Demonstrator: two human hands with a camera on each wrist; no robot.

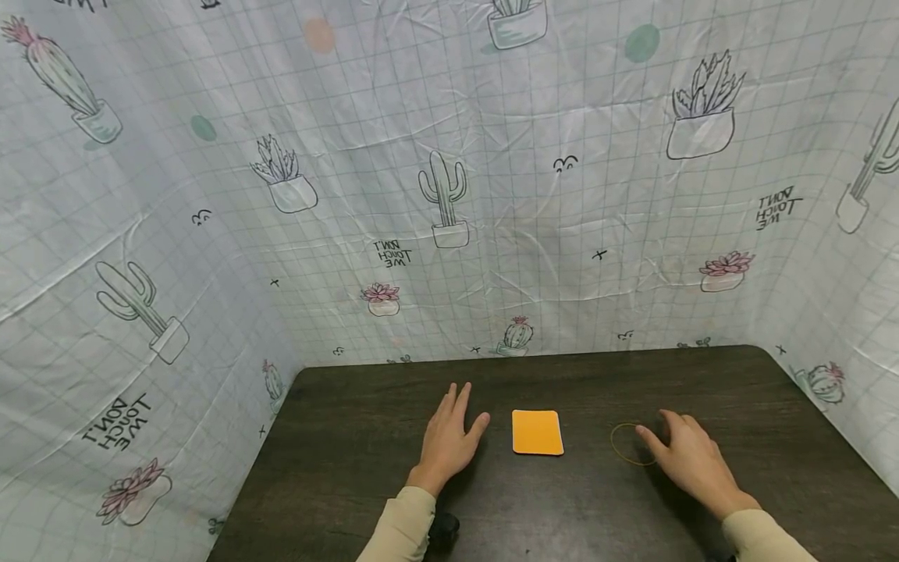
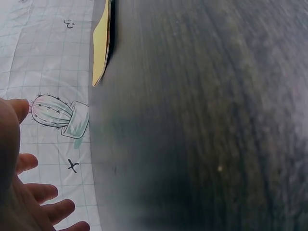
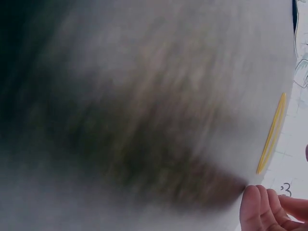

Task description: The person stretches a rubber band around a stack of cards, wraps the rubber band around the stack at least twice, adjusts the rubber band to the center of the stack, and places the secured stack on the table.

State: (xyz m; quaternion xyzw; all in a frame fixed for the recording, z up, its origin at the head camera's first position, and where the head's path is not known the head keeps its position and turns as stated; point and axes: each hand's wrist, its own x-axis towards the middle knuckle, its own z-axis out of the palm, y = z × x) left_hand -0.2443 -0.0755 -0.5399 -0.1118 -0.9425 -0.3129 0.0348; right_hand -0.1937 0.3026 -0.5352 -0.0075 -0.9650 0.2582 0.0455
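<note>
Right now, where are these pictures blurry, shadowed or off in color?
Head view: fairly sharp, with a dark shadow on the table beside the right hand; left wrist view: soft table grain, the orange square looking paler than in head view; right wrist view: table heavily smeared, the yellow band clearer.

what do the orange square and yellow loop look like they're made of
Orange square: likely matte card or paper, given its glare-free colour and thin edge. Yellow loop: probably smooth rubber, from its thin, band-like strand, though plastic is possible.

This is a curtained-off nook: cactus-print sheeting (image 1: 516, 211) lines three sides of a dark table (image 1: 576, 499).
</note>
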